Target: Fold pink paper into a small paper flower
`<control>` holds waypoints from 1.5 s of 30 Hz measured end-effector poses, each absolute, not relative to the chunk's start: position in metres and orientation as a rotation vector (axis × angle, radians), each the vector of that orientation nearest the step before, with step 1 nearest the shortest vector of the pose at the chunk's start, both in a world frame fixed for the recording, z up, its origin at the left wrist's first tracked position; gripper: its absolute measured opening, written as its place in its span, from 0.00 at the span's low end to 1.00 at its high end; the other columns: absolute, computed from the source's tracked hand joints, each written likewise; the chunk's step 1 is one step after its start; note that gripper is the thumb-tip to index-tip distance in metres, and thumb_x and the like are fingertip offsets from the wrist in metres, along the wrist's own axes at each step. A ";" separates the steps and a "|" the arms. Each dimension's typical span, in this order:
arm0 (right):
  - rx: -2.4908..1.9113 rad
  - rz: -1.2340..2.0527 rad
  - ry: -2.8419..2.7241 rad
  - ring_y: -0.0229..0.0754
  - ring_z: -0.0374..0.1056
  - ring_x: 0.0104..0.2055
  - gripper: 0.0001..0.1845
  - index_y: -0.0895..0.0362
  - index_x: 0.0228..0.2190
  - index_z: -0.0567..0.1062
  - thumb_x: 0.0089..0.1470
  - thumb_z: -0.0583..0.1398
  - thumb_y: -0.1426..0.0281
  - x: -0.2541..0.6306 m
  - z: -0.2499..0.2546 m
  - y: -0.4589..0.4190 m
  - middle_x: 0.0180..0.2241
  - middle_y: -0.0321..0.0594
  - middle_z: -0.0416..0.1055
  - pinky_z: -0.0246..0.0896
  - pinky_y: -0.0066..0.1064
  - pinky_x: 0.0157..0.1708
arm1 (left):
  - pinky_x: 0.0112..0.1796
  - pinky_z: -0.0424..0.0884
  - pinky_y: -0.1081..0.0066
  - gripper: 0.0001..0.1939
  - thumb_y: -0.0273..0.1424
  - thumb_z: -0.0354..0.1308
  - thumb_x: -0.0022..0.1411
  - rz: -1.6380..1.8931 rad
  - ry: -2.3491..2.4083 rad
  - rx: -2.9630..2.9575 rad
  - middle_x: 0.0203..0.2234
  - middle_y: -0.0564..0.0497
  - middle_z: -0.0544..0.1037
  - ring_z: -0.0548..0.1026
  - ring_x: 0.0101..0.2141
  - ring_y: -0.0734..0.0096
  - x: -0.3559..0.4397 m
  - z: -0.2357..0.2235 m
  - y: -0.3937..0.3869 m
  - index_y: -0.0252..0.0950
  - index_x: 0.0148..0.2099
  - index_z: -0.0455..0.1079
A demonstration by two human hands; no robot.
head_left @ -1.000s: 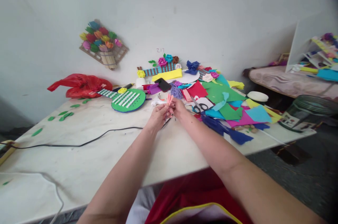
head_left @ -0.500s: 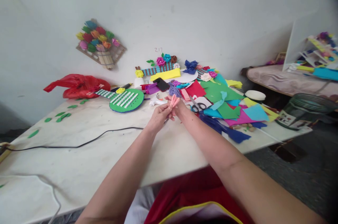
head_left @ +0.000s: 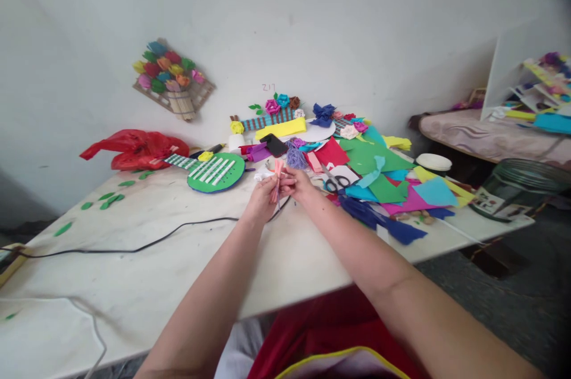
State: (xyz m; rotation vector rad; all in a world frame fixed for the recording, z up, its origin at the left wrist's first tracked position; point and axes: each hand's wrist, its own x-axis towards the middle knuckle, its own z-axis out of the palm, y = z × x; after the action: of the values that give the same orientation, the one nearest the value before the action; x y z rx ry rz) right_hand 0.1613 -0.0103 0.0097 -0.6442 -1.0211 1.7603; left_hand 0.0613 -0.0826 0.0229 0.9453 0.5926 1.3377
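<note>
Between my two hands is a gathered strip of pink crepe paper (head_left: 278,171), upright, with its loose ends pointing away from me. My left hand (head_left: 264,193) pinches it from the left side. From the right, the fingertips of my right hand (head_left: 298,182) close on the same strip. A thin, pale purple strand seems to hang below the fingers; its details are too small to tell. Just behind my left hand lies a white glue gun (head_left: 263,173), partly hidden. Beyond my hands sits a bundle of purple yarn (head_left: 296,157).
Scissors (head_left: 336,182) and coloured paper sheets (head_left: 377,156) crowd the table's right side. A green paper guitar (head_left: 216,172) and a red plastic bag (head_left: 143,150) lie left. A black cord (head_left: 147,246) crosses the table (head_left: 178,284). A glass jar (head_left: 513,188) stands at the right edge.
The pink crepe paper has shifted a little left and turned from slanted to upright. My hands have moved slightly apart around it, both still holding it.
</note>
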 end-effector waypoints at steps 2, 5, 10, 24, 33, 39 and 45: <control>-0.663 1.752 -0.847 0.30 0.48 0.11 0.08 0.58 0.23 0.64 0.52 0.52 0.69 0.160 0.011 -0.011 0.09 0.25 0.49 0.43 0.21 0.11 | 0.32 0.72 0.72 0.07 0.29 0.54 0.57 1.377 0.648 0.857 0.27 0.45 0.78 0.73 0.23 0.75 0.056 0.021 -0.079 0.29 0.36 0.68; -0.694 1.722 -0.734 0.28 0.53 0.12 0.08 0.60 0.24 0.67 0.51 0.53 0.71 0.158 0.014 -0.015 0.11 0.27 0.53 0.37 0.20 0.10 | 0.26 0.71 0.75 0.07 0.28 0.52 0.59 1.443 0.746 0.774 0.22 0.49 0.75 0.70 0.19 0.78 0.046 0.018 -0.075 0.30 0.36 0.68; -0.709 1.606 -0.888 0.33 0.63 0.17 0.08 0.61 0.24 0.70 0.47 0.56 0.68 0.153 0.017 -0.023 0.13 0.31 0.60 0.37 0.20 0.10 | 0.25 0.71 0.74 0.07 0.29 0.56 0.55 1.461 0.847 0.793 0.21 0.51 0.73 0.69 0.18 0.79 0.030 0.009 -0.068 0.30 0.36 0.69; -0.836 0.774 -1.933 0.32 0.56 0.23 0.03 0.58 0.21 0.69 0.40 0.58 0.71 0.147 0.020 -0.035 0.20 0.31 0.64 0.51 0.25 0.25 | 0.25 0.65 0.75 0.16 0.29 0.56 0.51 1.483 0.892 0.951 0.06 0.52 0.63 0.62 0.13 0.79 0.019 -0.003 -0.059 0.32 0.14 0.62; -0.914 0.311 -2.249 0.38 0.62 0.29 0.04 0.59 0.22 0.71 0.43 0.56 0.75 0.151 0.020 -0.035 0.27 0.41 0.69 0.53 0.27 0.30 | 0.25 0.62 0.74 0.10 0.31 0.57 0.51 1.512 0.928 0.966 0.06 0.52 0.65 0.64 0.14 0.76 0.013 -0.003 -0.056 0.31 0.21 0.69; -0.958 0.221 -2.288 0.41 0.64 0.32 0.07 0.58 0.23 0.75 0.45 0.58 0.68 0.149 0.014 -0.034 0.30 0.43 0.71 0.53 0.29 0.31 | 0.24 0.60 0.76 0.15 0.31 0.56 0.52 1.537 0.912 0.998 0.06 0.52 0.64 0.64 0.15 0.77 0.014 -0.006 -0.055 0.33 0.17 0.64; -1.035 0.264 -2.238 0.40 0.65 0.31 0.08 0.57 0.22 0.76 0.45 0.56 0.72 0.145 0.013 -0.033 0.28 0.42 0.71 0.52 0.29 0.29 | 0.21 0.60 0.78 0.12 0.32 0.57 0.51 1.535 0.902 0.940 0.08 0.53 0.66 0.65 0.15 0.78 0.015 -0.008 -0.053 0.32 0.20 0.67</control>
State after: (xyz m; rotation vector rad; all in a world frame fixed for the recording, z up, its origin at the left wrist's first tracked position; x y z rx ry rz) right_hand 0.1454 -0.0327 0.0128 -1.0346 -2.2384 0.2641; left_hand 0.0150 -0.0529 -0.0076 0.9398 0.9017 1.5353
